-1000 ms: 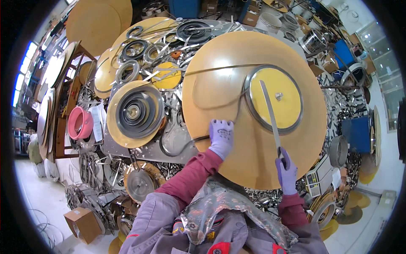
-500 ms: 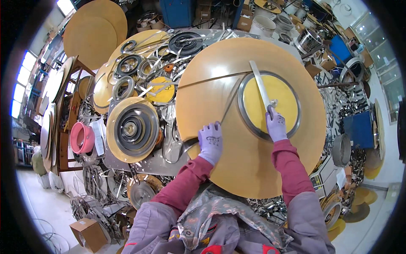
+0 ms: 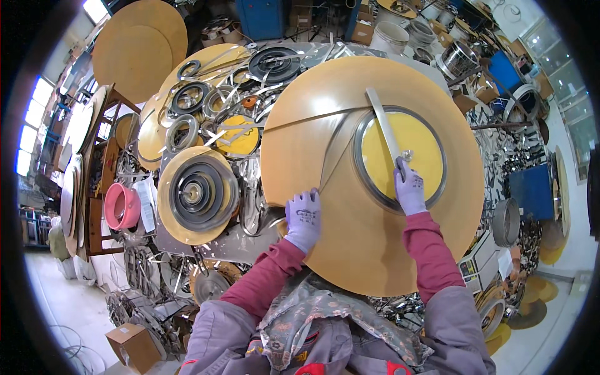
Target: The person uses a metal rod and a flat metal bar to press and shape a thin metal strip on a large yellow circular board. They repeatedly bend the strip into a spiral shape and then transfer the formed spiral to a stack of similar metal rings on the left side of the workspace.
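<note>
A large tan round disc point(image 3: 369, 253) lies before me. On its right half sits a yellow disc point(image 3: 386, 140) with a dark grey coil of thin strip point(image 3: 362, 167) around its rim. My right hand point(image 3: 409, 187), in a pale purple glove, is closed round the lower end of a flat metal bar point(image 3: 381, 122), beside a small knob point(image 3: 408, 154) on the yellow disc. My left hand point(image 3: 304, 217), gloved alike, is closed at the tan disc's left edge. From its fingertips a thin metal strip point(image 3: 327, 150) rises in a bow toward the coil.
A coil of dark strip point(image 3: 200, 192) on a tan disc stands at the left. Beyond it lie several rings point(image 3: 182, 132) and strip offcuts. A pink tub point(image 3: 122, 206) is at far left. Metal scraps crowd the right side, near a blue box point(image 3: 532, 192).
My left hand has moved slightly left and down. The strip from it now bows where it ran straighter. The coil at the left looks more blurred. My right hand has hardly moved.
</note>
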`<state>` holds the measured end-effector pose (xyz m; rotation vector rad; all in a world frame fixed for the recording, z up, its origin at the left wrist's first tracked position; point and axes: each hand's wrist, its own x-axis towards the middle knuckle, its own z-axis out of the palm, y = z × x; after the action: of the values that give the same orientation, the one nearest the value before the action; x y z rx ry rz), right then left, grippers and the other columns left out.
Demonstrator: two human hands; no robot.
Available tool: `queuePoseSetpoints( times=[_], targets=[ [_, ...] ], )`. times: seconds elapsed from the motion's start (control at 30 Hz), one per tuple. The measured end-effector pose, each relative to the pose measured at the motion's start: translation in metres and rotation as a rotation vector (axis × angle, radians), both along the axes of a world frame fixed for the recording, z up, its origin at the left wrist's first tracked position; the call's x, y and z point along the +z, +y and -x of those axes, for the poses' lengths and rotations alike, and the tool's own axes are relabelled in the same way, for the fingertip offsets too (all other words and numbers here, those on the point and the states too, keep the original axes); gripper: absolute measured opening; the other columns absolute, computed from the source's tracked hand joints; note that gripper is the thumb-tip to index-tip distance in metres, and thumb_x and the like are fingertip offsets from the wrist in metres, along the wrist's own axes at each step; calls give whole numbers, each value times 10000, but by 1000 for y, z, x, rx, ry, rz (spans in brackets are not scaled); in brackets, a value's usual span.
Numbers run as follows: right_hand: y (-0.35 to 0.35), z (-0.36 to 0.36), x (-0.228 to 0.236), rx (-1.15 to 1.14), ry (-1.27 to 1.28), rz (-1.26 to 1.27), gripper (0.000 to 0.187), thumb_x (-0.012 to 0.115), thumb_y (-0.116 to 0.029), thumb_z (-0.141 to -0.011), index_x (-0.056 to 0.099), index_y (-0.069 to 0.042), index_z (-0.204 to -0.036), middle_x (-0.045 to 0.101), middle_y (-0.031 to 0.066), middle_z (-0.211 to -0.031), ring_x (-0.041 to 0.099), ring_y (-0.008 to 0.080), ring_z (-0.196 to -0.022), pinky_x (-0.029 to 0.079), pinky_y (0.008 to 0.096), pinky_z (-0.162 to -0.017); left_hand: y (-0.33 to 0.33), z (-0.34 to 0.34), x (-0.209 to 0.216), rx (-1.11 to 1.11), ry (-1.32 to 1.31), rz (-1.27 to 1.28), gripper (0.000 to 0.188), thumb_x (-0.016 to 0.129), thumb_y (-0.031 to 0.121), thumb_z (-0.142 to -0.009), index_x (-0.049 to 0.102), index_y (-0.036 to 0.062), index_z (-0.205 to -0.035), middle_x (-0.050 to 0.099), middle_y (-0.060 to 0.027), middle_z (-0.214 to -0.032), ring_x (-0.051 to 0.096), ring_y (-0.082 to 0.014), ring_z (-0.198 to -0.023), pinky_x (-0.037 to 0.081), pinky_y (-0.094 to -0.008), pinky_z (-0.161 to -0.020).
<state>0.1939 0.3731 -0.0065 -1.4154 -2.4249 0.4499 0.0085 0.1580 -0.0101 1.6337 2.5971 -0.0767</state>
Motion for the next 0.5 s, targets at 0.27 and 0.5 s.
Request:
queuePoseSetpoints(
  times=[0.27, 0.5],
  targets=[
    [14, -4, -11, 27, -43, -23, 362, 521, -244, -885, 549, -99, -1215, 632, 224, -895, 609, 361, -850, 472, 459, -782, -23, -16, -5, -59, -52, -4, 442, 587, 187, -766, 484, 88, -1184, 558, -85, -902, 564, -246, -863, 441, -377, -718],
    [17, -8, -1, -6, -119, 35, 360, 519, -263, -887, 562, -98, -1204, 634, 218, -920, 608, 365, -876, 468, 461, -801, -15, -12, 1, -47, -70, 39, 365, 583, 186, -777, 505, 108, -1125, 565, -70, -894, 588, -229, -840, 455, -364, -701]
  ],
)
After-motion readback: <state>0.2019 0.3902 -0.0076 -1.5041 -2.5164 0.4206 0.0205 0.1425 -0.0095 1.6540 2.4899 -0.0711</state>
